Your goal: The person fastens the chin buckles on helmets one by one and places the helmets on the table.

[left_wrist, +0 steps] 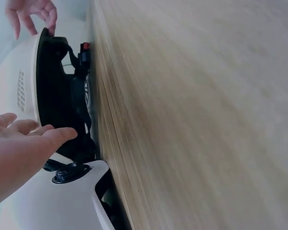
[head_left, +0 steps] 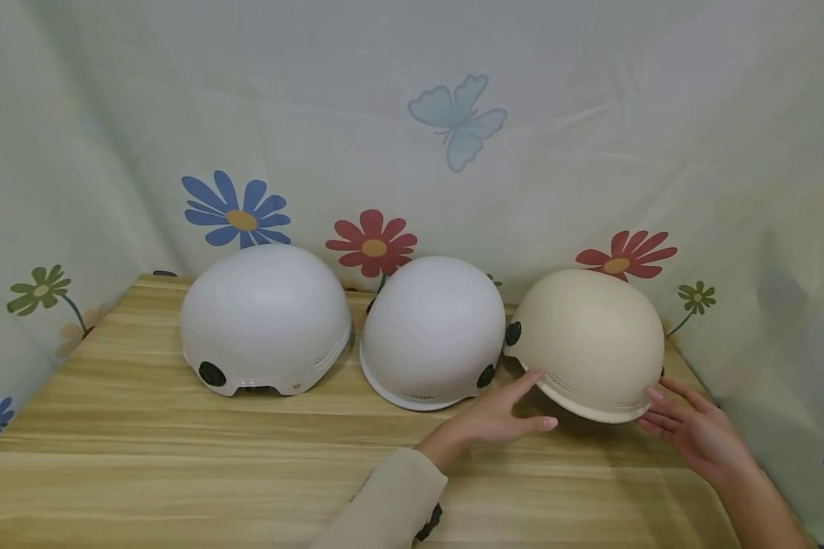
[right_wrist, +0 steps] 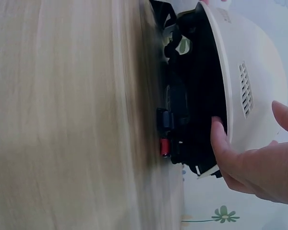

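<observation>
A beige helmet (head_left: 590, 335) is at the right end of a row of three, its front brim raised from the table. At its right end, my right hand (head_left: 703, 435) holds the rim; fingers (right_wrist: 220, 136) reach under the edge and the thumb lies on the outer side. My left hand (head_left: 501, 415) is at the left part of the brim, index fingertip right at the edge, thumb stretched out below. Black lining (left_wrist: 57, 91) and dark straps with a red-tipped buckle (right_wrist: 164, 146) show beneath the shell.
A white helmet (head_left: 432, 328) stands close to the beige one's left, near my left wrist. Another white helmet (head_left: 264, 316) sits farther left. All are on a wood-grain table (head_left: 178, 465), in front of a curtain (head_left: 556, 152) printed with flowers and a butterfly.
</observation>
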Available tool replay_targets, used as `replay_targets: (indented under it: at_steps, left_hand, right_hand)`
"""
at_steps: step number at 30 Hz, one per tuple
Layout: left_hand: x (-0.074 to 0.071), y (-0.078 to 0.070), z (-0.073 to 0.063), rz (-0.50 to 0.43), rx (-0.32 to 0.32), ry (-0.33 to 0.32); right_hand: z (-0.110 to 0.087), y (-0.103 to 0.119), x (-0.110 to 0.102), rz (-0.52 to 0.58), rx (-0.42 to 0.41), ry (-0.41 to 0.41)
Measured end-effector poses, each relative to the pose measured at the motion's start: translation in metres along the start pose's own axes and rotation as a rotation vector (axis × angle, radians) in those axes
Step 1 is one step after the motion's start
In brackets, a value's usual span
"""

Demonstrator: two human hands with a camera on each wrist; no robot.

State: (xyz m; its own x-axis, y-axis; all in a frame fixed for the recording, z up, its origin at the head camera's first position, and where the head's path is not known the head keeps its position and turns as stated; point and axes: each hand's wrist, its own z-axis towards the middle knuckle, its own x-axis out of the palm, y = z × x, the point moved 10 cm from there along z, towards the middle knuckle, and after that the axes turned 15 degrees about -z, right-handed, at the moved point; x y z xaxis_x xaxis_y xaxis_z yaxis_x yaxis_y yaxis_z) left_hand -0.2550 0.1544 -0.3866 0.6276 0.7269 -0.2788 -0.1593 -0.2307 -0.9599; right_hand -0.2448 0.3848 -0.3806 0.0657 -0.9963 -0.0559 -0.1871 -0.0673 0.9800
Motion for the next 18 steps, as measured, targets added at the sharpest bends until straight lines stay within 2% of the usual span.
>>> replay_targets:
  at_steps: [5, 8, 14, 18]
  left_hand:
    - [0.002, -0.001, -0.002, -0.037, 0.010, 0.023]
    - [0.005, -0.002, -0.003, -0.078, 0.014, 0.054]
    - [0.013, -0.004, -0.006, -0.113, 0.012, 0.123]
    - [0.016, -0.008, -0.009, -0.069, 0.030, 0.145]
  right_hand:
    - [-0.002, 0.015, 0.005, 0.147, -0.110, 0.045]
    - [-0.004, 0.027, 0.009, 0.191, -0.179, 0.078]
    - [-0.004, 0.040, 0.014, 0.117, -0.197, 0.040]
    - [-0.004, 0.048, 0.016, 0.073, -0.218, 0.007]
